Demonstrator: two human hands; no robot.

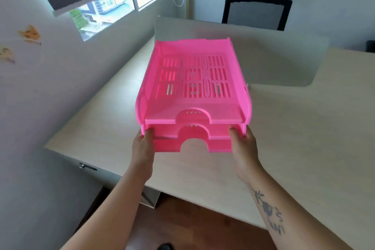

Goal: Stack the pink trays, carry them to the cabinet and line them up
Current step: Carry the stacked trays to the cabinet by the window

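Both bare forearms reach forward from the near edge, converging toward centre. Left hand [142, 144] thumb up, fingers curled closed in a grip. Right hand [243, 144] mirrors it, likewise clamped, thumb on top. Right forearm shows a dark flower tattoo [267, 211] along inner side.

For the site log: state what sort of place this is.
Probably a small office: a pale wood-grain L-shaped desk, a black mesh-backed office chair, and stacked pink slotted plastic paper trays held in both hands.
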